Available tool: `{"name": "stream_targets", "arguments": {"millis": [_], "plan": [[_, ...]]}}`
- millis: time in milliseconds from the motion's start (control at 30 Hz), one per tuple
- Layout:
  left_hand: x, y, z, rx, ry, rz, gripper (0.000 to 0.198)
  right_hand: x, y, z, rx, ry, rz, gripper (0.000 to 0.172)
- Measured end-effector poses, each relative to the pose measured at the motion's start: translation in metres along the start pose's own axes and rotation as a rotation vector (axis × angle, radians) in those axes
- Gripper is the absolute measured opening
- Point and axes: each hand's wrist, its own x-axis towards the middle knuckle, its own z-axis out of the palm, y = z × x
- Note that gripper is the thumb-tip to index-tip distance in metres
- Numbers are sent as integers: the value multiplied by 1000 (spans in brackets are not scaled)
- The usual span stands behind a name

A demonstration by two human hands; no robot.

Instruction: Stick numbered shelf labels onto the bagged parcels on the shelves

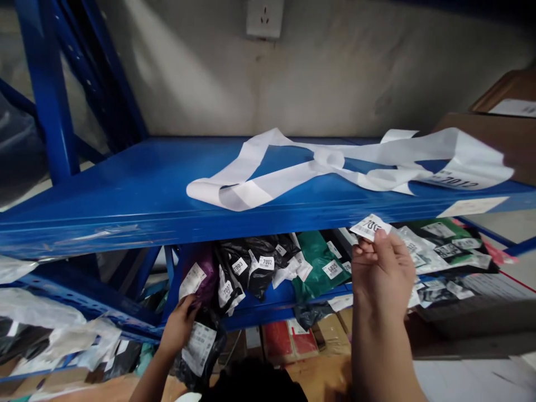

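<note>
My right hand (383, 268) is raised in front of the shelf's edge. Its thumb and fingers pinch a small white label (368, 226) with a barcode and a number starting 70; the last digits are covered. Lower left, my left hand (181, 324) closes on the top of a black plastic parcel (200, 349) with a white shipping label, which hangs below the lower shelf. Beside those fingers lies a purple parcel (207, 271). To its right are black parcels (253, 268) with number labels such as 7002 and 7003, then a green parcel (316, 257) marked 6025.
A long curling strip of white labels (259, 190) lies on the blue upper shelf (138, 173). Its front edge overhangs the lower parcels. Brown cardboard boxes (481, 131) stand at the right, and a blue upright (50, 95) at the left. Red and brown packages (278, 340) sit below.
</note>
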Motion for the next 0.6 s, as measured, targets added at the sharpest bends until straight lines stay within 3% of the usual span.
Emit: {"name": "stream_targets", "arguments": {"millis": [167,333,500,600], "plan": [[0,-12,-9,-192,26,-116,25,-10,5,4,-2,85,-134,33],[4,-3,-3,-201,55,-93,25,-24,9,4,-78,143,-296,25],[5,48,-7,256,-198,-31,29,-45,11,-19,-231,324,-527,16],[2,85,-3,480,-156,-46,55,-54,17,-43,-261,294,-394,20]]}}
